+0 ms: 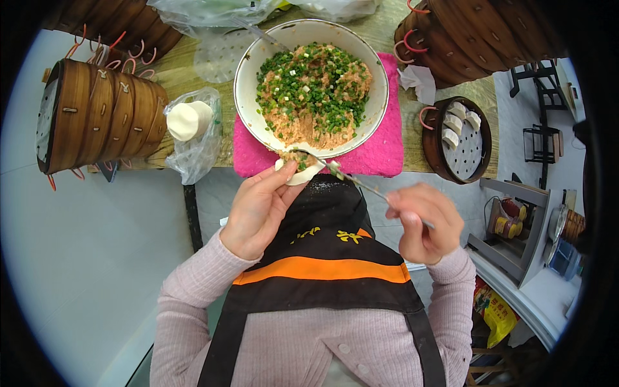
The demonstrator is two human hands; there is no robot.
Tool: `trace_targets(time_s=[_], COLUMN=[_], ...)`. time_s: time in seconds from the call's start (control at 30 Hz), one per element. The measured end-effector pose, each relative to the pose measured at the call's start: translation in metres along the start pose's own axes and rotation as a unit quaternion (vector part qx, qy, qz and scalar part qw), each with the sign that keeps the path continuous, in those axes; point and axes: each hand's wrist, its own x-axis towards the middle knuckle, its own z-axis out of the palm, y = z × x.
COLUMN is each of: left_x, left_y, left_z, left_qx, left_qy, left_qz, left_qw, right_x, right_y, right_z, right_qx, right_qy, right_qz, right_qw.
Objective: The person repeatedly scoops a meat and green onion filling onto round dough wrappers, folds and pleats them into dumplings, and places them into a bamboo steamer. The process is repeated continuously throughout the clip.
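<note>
My left hand (261,208) holds a round dough wrapper (301,178) with meat and scallion filling (303,159) on it, just below the rim of a large white enamel bowl (246,104). My right hand (425,220) grips the handle of a thin metal utensil (360,183), whose far end touches the filling on the wrapper. Minced filling topped with chopped scallions (314,92) lies in the bowl, which rests on a folded pink towel (389,145). To the left, a stack of dough wrappers (188,120) stands on a clear plastic bag (193,157).
Bamboo steamers (104,116) are stacked at the left, with another stack (478,36) at the back right. A small open steamer (428,150) at the table's right edge holds several dumplings (453,124) on perforated paper. Plastic bags (217,14) lie behind the bowl.
</note>
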Motion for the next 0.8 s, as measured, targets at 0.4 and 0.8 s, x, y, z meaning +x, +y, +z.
trace_targets(time_s=[0.4, 0.8], left_x=[-0.004, -0.023], left_y=[0.01, 0.005], left_z=[-0.015, -0.009], left_qx=[0.0, 0.133], left_qy=[-0.013, -0.085], left_qz=[0.029, 0.068], left_qw=[0.999, 0.985], right_x=[-0.001, -0.004], right_y=[0.02, 0.047], right_z=[0.023, 0.032], right_qx=[0.028, 0.006], right_qy=[0.002, -0.077], right_qz=[0.018, 0.245], right_qw=[0.999, 0.966])
